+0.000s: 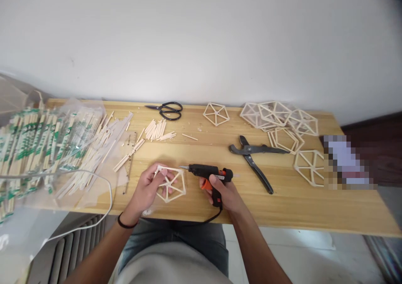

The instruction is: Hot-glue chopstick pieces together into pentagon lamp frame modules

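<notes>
Here the left hand (147, 188) lies on a stick hexagon (171, 184) at the near edge of the table (314, 208), fingers spread loosely over its left half, pressing it flat rather than clenching it. The right hand (223, 192) is curled tight round the grip of a black glue gun (207, 173), one finger on the orange trigger; the nozzle points left and sits just at the hexagon's upper right corner. One pair of scissors (167, 110) lies at the far edge, one pair of pliers (254, 158) to the right. One finished hexagon (216, 113) lies alone; more are piled at far right (279, 120), overlapping, so their count is unclear. Loose sticks (156, 130) are too many to count.
</notes>
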The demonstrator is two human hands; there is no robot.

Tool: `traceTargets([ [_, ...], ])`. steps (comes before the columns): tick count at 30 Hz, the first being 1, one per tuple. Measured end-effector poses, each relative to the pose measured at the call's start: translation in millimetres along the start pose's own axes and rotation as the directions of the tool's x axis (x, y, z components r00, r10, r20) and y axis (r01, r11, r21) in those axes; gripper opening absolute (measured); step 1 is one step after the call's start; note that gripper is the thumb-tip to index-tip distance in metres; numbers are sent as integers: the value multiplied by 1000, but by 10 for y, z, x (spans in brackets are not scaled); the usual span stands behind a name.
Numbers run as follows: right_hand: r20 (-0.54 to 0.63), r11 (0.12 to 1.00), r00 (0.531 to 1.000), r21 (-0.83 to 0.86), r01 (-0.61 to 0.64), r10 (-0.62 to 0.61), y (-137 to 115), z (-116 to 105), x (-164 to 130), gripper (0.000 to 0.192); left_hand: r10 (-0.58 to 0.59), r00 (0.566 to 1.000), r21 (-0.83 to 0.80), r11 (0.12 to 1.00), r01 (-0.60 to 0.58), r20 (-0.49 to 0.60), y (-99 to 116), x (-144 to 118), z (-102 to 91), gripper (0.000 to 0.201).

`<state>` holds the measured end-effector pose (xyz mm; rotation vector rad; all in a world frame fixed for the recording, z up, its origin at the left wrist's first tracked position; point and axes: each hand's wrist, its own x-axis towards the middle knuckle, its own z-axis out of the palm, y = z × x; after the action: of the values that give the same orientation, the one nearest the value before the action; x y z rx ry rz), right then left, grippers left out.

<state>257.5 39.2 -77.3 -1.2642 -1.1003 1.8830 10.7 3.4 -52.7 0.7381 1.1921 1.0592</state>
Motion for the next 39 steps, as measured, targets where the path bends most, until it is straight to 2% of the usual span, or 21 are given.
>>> traceTargets([
  [7, 0, 998, 1000, -49, -26, 26, -28, 5, -14, 69, 27, 998, 22, 999, -29, 55, 85, 74, -35, 38],
  [19, -55, 991, 996, -117, -72, 66, -55, 39, -47, 71, 67, 997, 27, 997, -68, 49, 24, 62, -19, 33],
  [24, -56, 991, 995, -107, -83, 77, -44, 27, -58, 67, 69, 997, 0, 998, -69, 25, 35, 72, -15, 35],
  [27, -34, 997, 998, -61, -50, 48, 19, -18, -64, 63, 69, 998, -8, 998, -69, 16, 44, 75, -15, 36],
  [31, -36, 1000, 999, -9, -15, 15, 68, -46, -57, 67, 65, 998, 17, 998, -65, 21, 45, 71, -14, 35],
  [39, -68, 995, 996, -85, -57, 52, -51, 54, -44, 68, 69, 997, 59, 996, -70, 24, 51, 64, -5, 37],
])
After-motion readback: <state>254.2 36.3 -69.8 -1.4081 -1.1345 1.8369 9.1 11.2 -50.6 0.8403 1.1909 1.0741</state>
